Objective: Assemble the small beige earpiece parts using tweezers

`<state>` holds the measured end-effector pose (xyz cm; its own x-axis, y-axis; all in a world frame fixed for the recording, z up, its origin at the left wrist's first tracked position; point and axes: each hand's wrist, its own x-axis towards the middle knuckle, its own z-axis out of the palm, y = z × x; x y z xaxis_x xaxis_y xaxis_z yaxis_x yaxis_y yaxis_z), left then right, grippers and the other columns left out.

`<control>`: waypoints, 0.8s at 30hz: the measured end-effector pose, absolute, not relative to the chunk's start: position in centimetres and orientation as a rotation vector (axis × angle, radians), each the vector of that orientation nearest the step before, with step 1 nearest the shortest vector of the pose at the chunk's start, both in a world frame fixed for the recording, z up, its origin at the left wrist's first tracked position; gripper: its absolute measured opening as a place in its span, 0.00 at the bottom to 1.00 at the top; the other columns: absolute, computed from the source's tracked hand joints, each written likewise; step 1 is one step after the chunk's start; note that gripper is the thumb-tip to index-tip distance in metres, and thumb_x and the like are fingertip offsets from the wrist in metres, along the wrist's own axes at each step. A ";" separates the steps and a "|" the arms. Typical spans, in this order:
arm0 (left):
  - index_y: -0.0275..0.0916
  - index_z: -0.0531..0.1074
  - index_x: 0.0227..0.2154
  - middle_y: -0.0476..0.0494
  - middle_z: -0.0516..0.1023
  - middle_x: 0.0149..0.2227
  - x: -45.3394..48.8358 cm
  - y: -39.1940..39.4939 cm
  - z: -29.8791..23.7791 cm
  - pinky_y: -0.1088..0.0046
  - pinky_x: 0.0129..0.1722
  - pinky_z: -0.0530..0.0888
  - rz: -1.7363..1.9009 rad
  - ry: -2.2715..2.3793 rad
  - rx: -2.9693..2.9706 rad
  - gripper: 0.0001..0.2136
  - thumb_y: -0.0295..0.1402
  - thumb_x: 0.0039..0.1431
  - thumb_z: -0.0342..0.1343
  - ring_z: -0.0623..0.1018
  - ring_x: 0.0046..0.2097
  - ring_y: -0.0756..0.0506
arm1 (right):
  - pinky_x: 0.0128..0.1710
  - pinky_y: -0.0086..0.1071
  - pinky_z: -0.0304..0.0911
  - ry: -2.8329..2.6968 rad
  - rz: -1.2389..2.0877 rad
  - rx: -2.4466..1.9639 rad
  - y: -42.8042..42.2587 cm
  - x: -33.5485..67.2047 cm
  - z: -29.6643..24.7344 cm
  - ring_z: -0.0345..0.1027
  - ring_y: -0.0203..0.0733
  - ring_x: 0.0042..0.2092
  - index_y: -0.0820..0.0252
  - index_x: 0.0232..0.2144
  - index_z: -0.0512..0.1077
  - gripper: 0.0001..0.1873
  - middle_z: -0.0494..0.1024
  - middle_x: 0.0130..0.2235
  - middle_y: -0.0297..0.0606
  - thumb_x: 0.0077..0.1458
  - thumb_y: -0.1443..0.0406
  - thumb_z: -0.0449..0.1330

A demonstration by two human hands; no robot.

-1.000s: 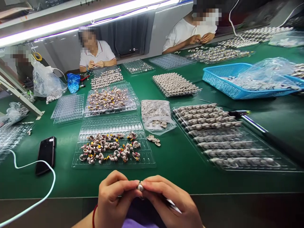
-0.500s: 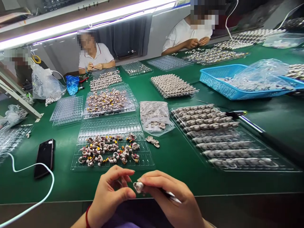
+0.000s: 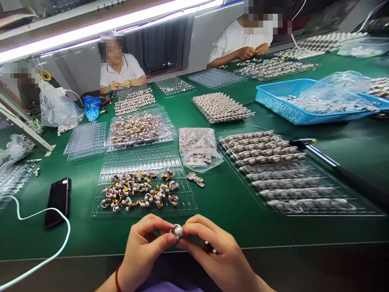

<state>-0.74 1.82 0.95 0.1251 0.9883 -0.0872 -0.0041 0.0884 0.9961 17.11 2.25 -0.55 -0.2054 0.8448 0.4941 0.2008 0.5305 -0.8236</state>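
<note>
At the near edge of the green table, my left hand (image 3: 142,251) and my right hand (image 3: 219,253) meet, both pinching a small silvery-white part (image 3: 177,231) between fingertips. My right hand also grips a thin pen-like tool (image 3: 209,246), mostly hidden under its fingers. Just beyond my hands lies a clear plastic tray (image 3: 142,160) holding a loose pile of small beige parts with red and yellow bits (image 3: 139,190). A few loose beige shells (image 3: 196,179) lie to its right.
A black phone (image 3: 57,199) and white cable (image 3: 42,215) lie at left. A clear tray with rows of beige shells (image 3: 285,170), a bag of shells (image 3: 197,148), a blue basket (image 3: 291,107) and more trays fill the table. Other people work at the far side.
Half a second ago my left fingers were off the part; now they pinch it again with the right hand, slightly farther over the table. The tool shows less.
</note>
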 end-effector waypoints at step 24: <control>0.37 0.74 0.45 0.40 0.82 0.38 -2.1 2.6 1.0 0.72 0.37 0.76 1.102 0.875 2.395 0.12 0.20 0.59 0.56 0.79 0.37 0.46 | 0.19 0.24 0.42 -1.116 2.111 -1.007 4.7 17.8 0.0 0.49 0.26 0.20 0.64 0.23 0.71 0.16 0.69 0.20 0.29 0.39 0.60 0.71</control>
